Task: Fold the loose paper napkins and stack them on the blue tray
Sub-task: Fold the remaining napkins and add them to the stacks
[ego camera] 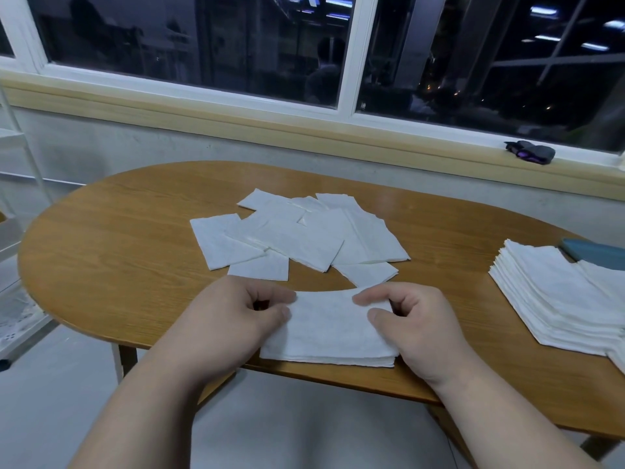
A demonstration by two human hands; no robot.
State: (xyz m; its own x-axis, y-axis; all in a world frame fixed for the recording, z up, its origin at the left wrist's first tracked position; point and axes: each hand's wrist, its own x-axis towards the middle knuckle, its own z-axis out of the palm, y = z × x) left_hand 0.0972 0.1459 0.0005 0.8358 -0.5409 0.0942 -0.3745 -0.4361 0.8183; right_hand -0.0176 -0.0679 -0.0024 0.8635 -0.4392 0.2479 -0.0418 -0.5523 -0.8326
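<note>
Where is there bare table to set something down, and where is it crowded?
Bare: the oval wooden table's left end, between its rim and the scattered loose white paper napkins; also the strip between those and the stacked folded white napkins at the blue tray. Crowded: the centre and near edge, where left hand and right hand pinch a white napkin.

Left hand (233, 311), right hand (417, 321), napkin (329, 331) pinched, perhaps folded

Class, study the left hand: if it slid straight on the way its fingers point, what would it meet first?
Probably the right hand, which pinches the far edge of the same napkin that the left hand holds; both hands look about level.
</note>
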